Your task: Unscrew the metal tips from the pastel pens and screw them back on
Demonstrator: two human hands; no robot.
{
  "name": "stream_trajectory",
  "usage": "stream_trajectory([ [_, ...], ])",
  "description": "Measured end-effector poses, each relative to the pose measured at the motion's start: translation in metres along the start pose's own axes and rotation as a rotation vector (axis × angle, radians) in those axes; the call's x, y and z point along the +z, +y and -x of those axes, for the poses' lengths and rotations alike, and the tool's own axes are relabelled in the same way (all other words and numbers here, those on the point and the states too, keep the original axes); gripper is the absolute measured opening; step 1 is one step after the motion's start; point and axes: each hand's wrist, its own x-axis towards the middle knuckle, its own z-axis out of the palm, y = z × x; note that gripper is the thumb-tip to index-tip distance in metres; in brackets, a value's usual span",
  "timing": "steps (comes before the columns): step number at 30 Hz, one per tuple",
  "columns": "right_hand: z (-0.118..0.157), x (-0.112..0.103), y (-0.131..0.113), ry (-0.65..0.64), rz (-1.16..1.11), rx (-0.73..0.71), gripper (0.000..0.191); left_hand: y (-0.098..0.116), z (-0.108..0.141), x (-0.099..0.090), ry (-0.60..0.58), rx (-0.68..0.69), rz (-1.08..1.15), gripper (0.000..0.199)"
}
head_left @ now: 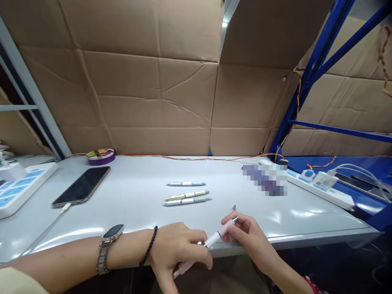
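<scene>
Over the table's front edge, both my hands are on a pink and white pen (217,237), which slants up to the right. The fingers of my left hand (177,249) curl around its lower pink end, hiding part of the barrel. My right hand (249,239) pinches the pink upper end, where a dark metal tip sticks out. Whether the pen's parts are joined under my left fingers, I cannot tell. A small grey cone-shaped piece (234,208) lies just beyond my right fingers. Farther back rest three pens: one pale blue (186,184), one yellowish (187,195), and one white-green (187,201).
On the left of the white table (137,171) are a charging phone (82,185), a purple tape roll (101,157) and a power strip (27,185). A blurred-out purple item (265,179) and another power strip (324,190) lie right. Cardboard (153,81) walls the back.
</scene>
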Motion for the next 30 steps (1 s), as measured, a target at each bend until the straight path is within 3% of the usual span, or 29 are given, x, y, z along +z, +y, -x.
stream_trajectory([
  [6,-0.001,0.0,-0.004,-0.041,0.051,0.033,0.016,-0.003,0.004,0.008,0.055,0.044,-0.163,0.065],
  [12,0.0,0.002,-0.007,-0.029,0.095,0.041,0.018,0.0,0.003,0.002,-0.025,-0.016,-0.105,0.06],
  [19,0.002,0.002,-0.009,-0.027,0.171,0.057,0.021,0.003,0.003,-0.006,-0.04,0.071,-0.285,0.05],
  [24,-0.002,-0.005,0.0,-0.001,0.071,-0.055,0.022,-0.001,0.002,-0.012,-0.097,-0.064,-0.482,0.026],
  [27,-0.004,-0.006,0.003,0.081,-0.097,-0.087,0.025,-0.014,0.001,-0.019,0.05,-0.175,-0.441,0.034],
  [30,-0.003,-0.003,0.002,0.192,-0.219,-0.123,0.023,-0.031,0.003,-0.031,0.267,-0.434,-0.338,0.036],
])
